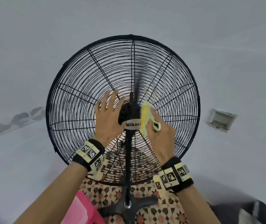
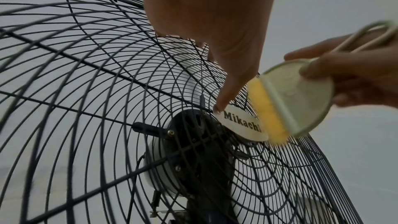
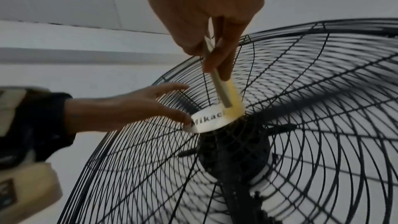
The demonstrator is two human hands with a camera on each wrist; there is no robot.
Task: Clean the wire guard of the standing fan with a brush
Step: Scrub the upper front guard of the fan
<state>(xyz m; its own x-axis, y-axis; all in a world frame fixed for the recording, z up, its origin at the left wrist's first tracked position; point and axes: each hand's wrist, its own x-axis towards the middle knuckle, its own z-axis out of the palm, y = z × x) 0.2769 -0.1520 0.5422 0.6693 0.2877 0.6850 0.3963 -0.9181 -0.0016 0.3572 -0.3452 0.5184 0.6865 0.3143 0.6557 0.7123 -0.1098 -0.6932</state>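
Note:
The standing fan's black wire guard (image 1: pixel 161 70) fills the middle of the head view, with a white "Mikachi" badge (image 1: pixel 132 125) at its hub. My left hand (image 1: pixel 108 110) lies flat on the wires just left of the badge, fingers straight; its thumb (image 2: pixel 219 106) touches the badge edge (image 2: pixel 241 123). My right hand (image 1: pixel 159 135) grips a small brush (image 1: pixel 145 115) with yellow bristles and a pale round body. The bristles (image 2: pixel 267 113) press on the guard at the badge's right edge. In the right wrist view, fingers (image 3: pixel 217 60) pinch the brush (image 3: pixel 224 94).
The fan's black pole (image 1: pixel 128 159) runs down to a dark base (image 1: pixel 129 207) on a patterned floor (image 1: pixel 161 212). A pink object (image 1: pixel 83 210) lies at the lower left of the base. A pale wall fitting (image 1: pixel 221 118) sits on the grey wall to the right.

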